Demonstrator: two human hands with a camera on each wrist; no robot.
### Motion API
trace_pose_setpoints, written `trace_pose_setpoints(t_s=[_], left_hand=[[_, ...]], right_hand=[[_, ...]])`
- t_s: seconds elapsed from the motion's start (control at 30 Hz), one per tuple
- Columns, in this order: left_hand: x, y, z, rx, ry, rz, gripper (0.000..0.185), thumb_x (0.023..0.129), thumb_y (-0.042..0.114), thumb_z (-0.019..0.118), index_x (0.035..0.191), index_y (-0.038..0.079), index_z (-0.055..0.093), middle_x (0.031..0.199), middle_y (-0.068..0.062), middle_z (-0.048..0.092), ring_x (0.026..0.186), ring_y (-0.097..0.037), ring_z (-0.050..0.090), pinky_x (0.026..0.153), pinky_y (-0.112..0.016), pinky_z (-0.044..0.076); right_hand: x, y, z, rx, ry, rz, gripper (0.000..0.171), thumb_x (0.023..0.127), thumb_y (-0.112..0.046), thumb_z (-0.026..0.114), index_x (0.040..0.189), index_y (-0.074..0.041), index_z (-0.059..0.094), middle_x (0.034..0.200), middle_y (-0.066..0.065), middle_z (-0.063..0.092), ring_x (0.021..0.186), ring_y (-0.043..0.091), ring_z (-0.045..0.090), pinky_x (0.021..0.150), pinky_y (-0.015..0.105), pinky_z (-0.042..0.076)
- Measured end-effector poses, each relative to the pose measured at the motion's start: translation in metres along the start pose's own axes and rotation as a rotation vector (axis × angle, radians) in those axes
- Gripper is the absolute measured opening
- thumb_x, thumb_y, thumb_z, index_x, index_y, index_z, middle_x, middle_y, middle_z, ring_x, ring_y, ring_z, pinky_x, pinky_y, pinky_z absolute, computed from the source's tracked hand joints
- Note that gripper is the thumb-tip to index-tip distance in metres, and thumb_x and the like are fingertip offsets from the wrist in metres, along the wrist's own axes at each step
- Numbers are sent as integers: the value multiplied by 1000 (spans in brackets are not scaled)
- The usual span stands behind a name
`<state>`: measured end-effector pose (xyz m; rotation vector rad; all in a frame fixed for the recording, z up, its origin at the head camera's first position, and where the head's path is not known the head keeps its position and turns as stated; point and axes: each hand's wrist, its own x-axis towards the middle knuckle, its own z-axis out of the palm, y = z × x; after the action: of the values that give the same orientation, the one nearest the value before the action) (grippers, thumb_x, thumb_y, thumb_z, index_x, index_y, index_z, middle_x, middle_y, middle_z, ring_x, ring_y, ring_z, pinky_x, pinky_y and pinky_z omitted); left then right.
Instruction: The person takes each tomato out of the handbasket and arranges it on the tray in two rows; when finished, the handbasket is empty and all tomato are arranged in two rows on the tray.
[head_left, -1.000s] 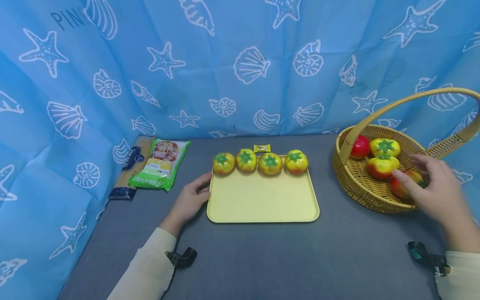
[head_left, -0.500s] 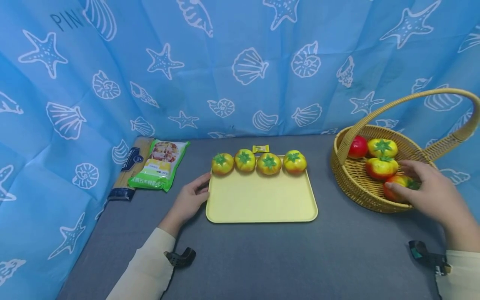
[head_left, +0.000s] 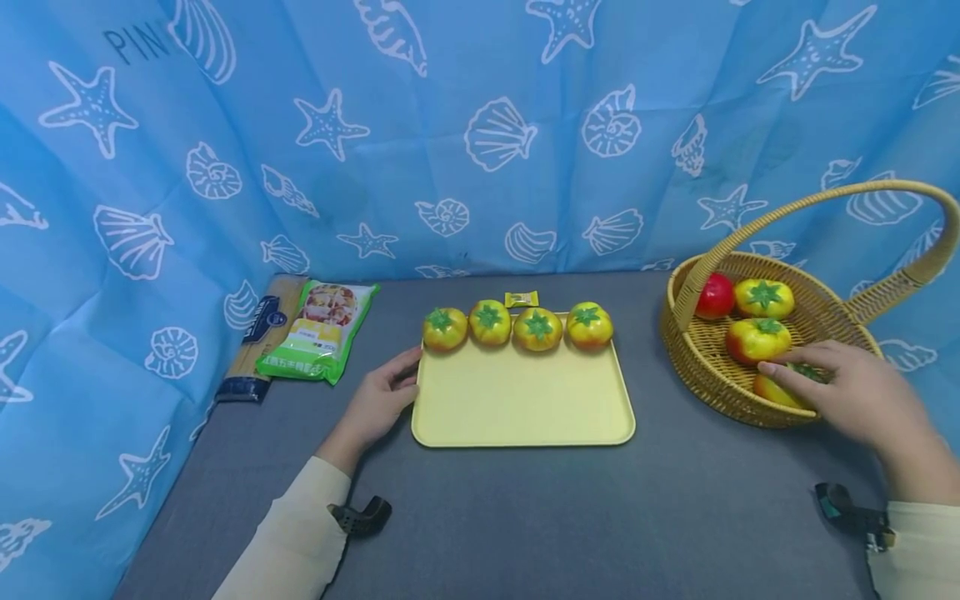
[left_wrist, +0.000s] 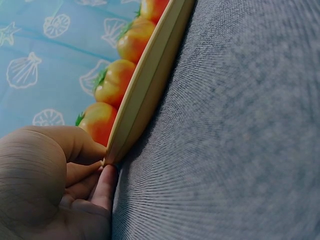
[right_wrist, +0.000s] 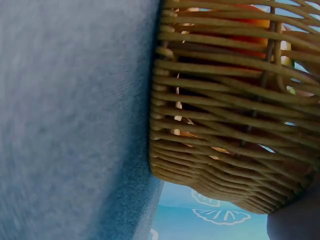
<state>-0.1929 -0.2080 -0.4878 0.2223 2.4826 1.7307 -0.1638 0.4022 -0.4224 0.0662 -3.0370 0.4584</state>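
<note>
Reaching into the wicker basket (head_left: 712, 379) at the tabletop's (head_left: 525, 517) right side, our right hand (head_left: 855, 396) lies over the nearest tomato (head_left: 772, 390), fingers curved down across its top; whether that grip has fully closed we cannot tell, since the hand hides most of the fruit. Our left hand (head_left: 378, 400) steadies the yellow tray (head_left: 525, 400) by its left corner, thumb and fingers pinching the rim in the left wrist view. Four tomatoes (head_left: 517, 327) stand in a row along the tray's far edge.

We judge that the step in hand is taking a fifth tomato from the basket. Next, we think, the fingers must close round it and lift it clear of the rim and under the arched handle (head_left: 825, 200).

Our right wrist view shows only the basket's woven wall, with orange glimpsed through the gaps. Three other tomatoes (head_left: 753, 312) remain farther back in the basket.
</note>
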Motion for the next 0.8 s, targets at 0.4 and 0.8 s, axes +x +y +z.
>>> trace_pose_setpoints(t_s=[0.4, 0.8], left_hand=[[-1, 0, 0, -9, -3, 5, 61, 104, 1, 64, 164, 3, 48, 168, -11, 45, 154, -25, 41, 118, -40, 46], [-1, 2, 0, -9, -4, 7, 61, 104, 1, 64, 163, 4, 49, 168, -10, 46, 152, -25, 44, 118, -41, 47]], right_hand=[[2, 0, -4, 44, -138, 21, 78, 99, -58, 75, 140, 7, 62, 138, 48, 50, 116, 64, 52, 90, 84, 42], [0, -2, -4, 157, -101, -2, 68, 99, -50, 79, 141, 2, 63, 142, 42, 53, 123, 63, 48, 91, 82, 41]])
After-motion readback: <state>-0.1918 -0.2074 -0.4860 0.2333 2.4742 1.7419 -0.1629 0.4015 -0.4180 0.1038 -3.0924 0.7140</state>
